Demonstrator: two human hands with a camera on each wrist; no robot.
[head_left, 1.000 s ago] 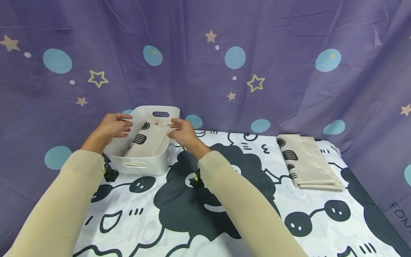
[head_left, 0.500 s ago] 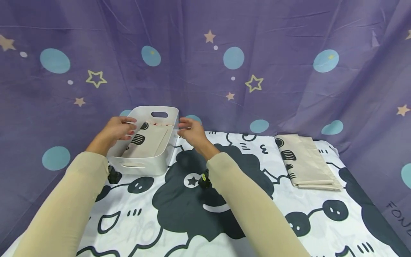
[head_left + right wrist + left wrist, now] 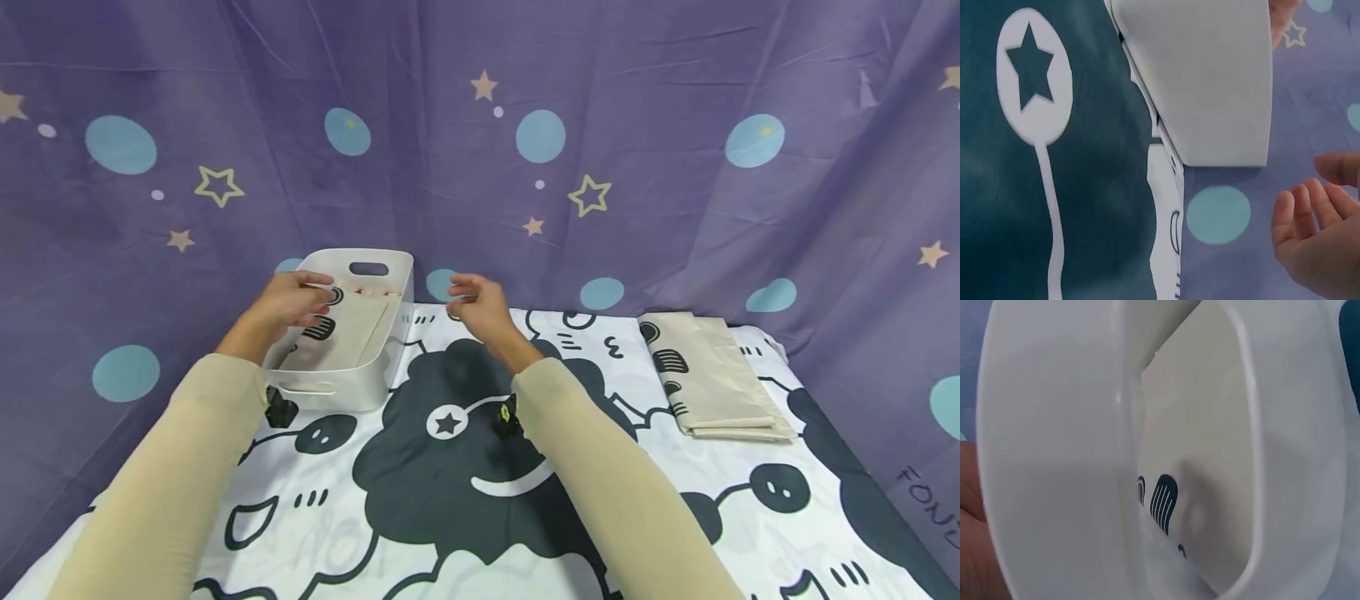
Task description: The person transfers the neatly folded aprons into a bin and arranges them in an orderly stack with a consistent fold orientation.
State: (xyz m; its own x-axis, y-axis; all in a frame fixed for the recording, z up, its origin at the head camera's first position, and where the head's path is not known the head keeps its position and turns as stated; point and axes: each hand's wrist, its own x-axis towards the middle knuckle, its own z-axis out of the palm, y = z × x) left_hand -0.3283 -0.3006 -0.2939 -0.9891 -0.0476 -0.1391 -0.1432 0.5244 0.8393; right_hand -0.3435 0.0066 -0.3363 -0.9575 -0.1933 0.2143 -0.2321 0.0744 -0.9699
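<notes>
A white plastic storage bin [image 3: 341, 390] with oval handle holes stands at the left of the covered table. Inside it lies a folded beige cloth [image 3: 352, 333] with dark printed shapes, also visible through the handle hole as beige cloth [image 3: 1210, 412] in the left wrist view. Over the bin's left side hovers my left hand [image 3: 281, 304], fingers relaxed and holding nothing. My right hand [image 3: 483, 310] is in the air right of the bin, apart from it, with loosely bent fingers; the right wrist view shows this hand [image 3: 1322, 244] with nothing in it.
A second folded beige cloth [image 3: 716, 379] with similar dark prints lies on the right part of the table. The white tablecloth [image 3: 337, 500] carries black cartoon drawings. Behind the table hangs a purple curtain [image 3: 465, 192] with stars and blue dots.
My right hand has moved right, away from the bin's right rim. The left hand has shifted right, over the bin. Bin and cloths stay in place while the view shifts slightly.
</notes>
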